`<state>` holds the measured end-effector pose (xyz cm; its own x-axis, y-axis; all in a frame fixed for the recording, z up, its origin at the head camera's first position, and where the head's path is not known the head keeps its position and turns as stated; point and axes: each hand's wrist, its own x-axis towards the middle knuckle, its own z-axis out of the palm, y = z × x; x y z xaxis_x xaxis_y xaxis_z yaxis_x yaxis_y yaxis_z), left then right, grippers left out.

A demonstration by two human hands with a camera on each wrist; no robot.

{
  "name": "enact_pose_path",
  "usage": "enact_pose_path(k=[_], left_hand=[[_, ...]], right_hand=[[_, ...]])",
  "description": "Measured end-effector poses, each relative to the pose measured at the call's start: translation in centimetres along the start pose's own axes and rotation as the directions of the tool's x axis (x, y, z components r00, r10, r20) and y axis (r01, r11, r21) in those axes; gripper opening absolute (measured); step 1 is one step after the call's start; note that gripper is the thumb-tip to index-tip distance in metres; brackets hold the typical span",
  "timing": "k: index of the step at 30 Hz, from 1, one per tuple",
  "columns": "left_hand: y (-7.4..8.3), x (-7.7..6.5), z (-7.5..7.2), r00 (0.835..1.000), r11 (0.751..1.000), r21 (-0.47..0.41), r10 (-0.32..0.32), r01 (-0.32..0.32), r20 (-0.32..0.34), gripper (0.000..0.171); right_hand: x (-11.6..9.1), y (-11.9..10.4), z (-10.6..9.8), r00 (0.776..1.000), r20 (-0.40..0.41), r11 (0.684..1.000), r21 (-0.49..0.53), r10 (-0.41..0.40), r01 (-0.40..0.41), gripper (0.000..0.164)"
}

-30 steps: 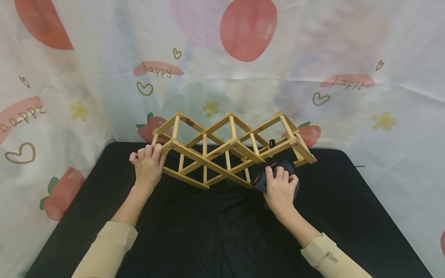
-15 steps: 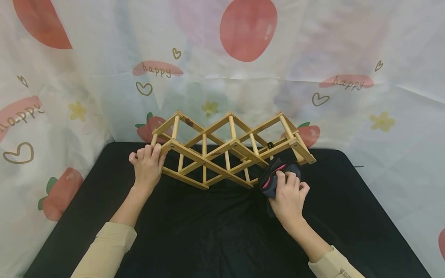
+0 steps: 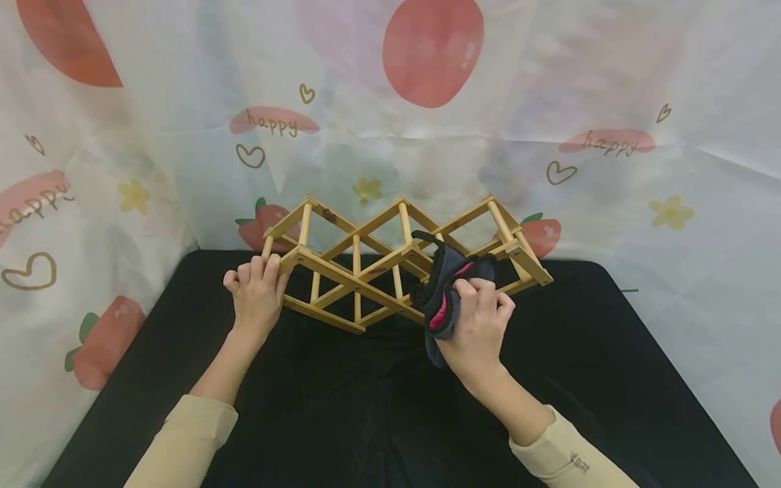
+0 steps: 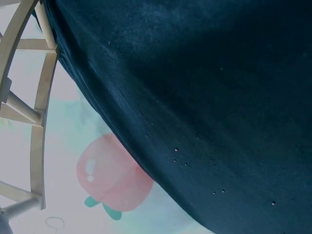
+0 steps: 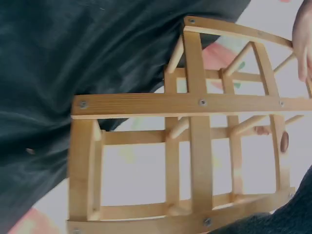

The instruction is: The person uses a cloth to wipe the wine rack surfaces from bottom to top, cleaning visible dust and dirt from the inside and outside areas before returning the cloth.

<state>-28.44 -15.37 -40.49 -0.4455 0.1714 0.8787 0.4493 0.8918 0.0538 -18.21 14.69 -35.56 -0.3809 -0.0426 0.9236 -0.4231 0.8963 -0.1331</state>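
Note:
A folding wooden lattice rack (image 3: 360, 274), probably a wine rack, stands spread out at the back of the table. My left hand (image 3: 257, 298) grips its near left end, fingers curled over the wood. In my right hand (image 3: 478, 332) is a bunched dark navy fabric item (image 3: 448, 271) with black edging and a pink strip; its kind is unclear. That bundle overlaps the rack's right half in the head view, hiding some slats. The right wrist view shows the rack's slats (image 5: 146, 105) close up, with dark fabric (image 5: 287, 209) at the lower right corner.
A black cloth covers the table (image 3: 366, 420), its back edge close behind the rack. Beyond hangs a pale printed curtain (image 3: 518, 81) with fruit and lettering. In the left wrist view the table edge runs diagonally beside the rack.
My right hand first shifted slightly right with the fabric item, then moved left and up across the front of the rack. My left hand keeps its grip, and the rack stays in place.

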Motion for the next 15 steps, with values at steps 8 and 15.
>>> enact_pose_path(k=[8,15], left_hand=[[0.1,-0.1,-0.4,1.0,1.0,0.015,0.002,-0.002,-0.001,0.033],[0.1,-0.2,-0.5,1.0,1.0,0.018,-0.006,0.006,0.005,0.033]], right_hand=[[1.4,-1.4,2.6,0.966,0.175,0.979,-0.04,-0.188,0.198,0.021],[2.3,-2.3,4.5,0.88,0.305,0.899,-0.13,-0.365,0.418,0.02]])
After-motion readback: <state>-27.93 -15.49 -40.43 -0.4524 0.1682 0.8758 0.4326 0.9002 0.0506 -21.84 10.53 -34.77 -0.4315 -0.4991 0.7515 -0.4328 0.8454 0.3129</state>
